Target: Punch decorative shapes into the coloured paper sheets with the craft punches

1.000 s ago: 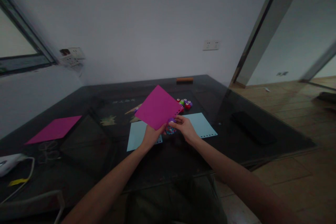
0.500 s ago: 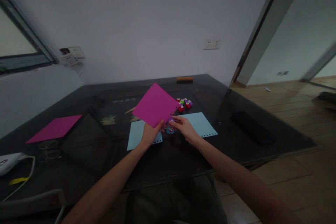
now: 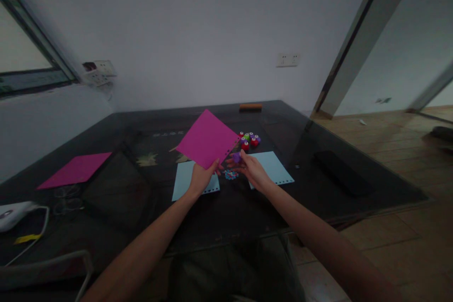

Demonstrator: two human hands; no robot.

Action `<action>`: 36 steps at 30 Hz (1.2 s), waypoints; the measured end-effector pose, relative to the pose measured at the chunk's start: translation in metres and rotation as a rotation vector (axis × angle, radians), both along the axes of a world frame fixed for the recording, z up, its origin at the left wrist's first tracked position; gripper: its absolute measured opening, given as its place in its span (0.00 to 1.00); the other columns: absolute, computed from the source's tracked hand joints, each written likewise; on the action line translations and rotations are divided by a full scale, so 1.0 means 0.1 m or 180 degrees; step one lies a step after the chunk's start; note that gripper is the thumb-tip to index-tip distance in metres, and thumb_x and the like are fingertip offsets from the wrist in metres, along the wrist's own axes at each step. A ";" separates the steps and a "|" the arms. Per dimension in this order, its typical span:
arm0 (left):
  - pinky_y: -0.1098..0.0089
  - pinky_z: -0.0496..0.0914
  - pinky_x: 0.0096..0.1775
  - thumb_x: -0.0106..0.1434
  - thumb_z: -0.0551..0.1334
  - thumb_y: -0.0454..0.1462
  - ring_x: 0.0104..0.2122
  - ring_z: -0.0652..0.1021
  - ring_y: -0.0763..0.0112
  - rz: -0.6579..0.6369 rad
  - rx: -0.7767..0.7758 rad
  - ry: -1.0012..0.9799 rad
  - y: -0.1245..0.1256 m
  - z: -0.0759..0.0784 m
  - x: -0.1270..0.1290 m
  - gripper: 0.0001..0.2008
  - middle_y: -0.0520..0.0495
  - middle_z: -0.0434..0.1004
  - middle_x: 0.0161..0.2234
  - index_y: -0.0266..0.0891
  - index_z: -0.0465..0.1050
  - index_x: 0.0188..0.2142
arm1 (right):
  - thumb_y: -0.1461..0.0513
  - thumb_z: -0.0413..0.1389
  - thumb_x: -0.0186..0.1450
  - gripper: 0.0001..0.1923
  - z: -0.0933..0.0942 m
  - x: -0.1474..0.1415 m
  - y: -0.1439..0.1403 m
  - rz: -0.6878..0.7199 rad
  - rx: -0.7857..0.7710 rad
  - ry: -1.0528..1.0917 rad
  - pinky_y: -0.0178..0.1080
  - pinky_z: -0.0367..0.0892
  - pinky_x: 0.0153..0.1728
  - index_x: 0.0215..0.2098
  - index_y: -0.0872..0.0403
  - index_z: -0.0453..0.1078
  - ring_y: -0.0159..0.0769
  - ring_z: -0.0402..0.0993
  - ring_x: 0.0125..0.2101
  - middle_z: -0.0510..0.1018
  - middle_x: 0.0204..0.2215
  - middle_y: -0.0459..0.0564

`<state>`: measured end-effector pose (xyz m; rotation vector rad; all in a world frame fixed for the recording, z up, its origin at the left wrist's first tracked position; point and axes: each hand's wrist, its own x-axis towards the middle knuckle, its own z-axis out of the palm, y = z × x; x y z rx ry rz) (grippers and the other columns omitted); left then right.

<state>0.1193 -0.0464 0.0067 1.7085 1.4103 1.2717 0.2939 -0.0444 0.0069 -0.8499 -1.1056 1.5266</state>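
- One dark table (image 3: 219, 219) is stretching before the person, its pale characters (image 3: 168, 133) looking too blurred to read.
- A pink sheet (image 3: 208, 139) is hanging above it, the left hand (image 3: 202, 179) gripping its near corner.
- Two pale blue sheets (image 3: 272, 166) are lying on the table, each partly hidden by a hand.
- A white device (image 3: 17, 213) is running out of view at the left, its mark unreadable from here.
- The right hand (image 3: 254, 171) is pinching a purple piece (image 3: 236, 156) near the pink sheet's punched edge.
- Tiny blue-and-red bits (image 3: 231, 175) are lying on the table, showing between the hands and blurring together.
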 end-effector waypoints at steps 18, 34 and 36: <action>0.69 0.67 0.32 0.59 0.56 0.46 0.23 0.74 0.69 -0.0028 -0.0084 -0.0037 0.02 -0.05 -0.01 0.17 0.50 0.74 0.18 0.38 0.74 0.22 | 0.55 0.41 0.69 0.17 -0.16 0.11 0.15 -0.0110 0.1709 -0.2891 0.36 0.58 0.35 0.35 0.56 0.65 0.34 0.66 0.32 0.71 0.30 0.49; 0.68 0.67 0.33 0.59 0.56 0.46 0.23 0.74 0.68 -0.0060 -0.0094 -0.0003 0.02 -0.06 0.00 0.17 0.50 0.74 0.18 0.38 0.74 0.23 | 0.51 0.42 0.67 0.19 -0.16 0.12 0.15 -0.0062 0.1531 -0.2711 0.36 0.59 0.35 0.35 0.55 0.65 0.35 0.68 0.32 0.73 0.30 0.49; 0.69 0.67 0.33 0.59 0.56 0.46 0.23 0.74 0.69 -0.0059 -0.0077 0.0041 0.02 -0.05 -0.01 0.17 0.50 0.73 0.18 0.38 0.74 0.23 | 0.49 0.43 0.67 0.20 -0.14 0.13 0.15 -0.0004 0.1430 -0.2403 0.37 0.61 0.36 0.35 0.55 0.66 0.35 0.69 0.34 0.74 0.32 0.50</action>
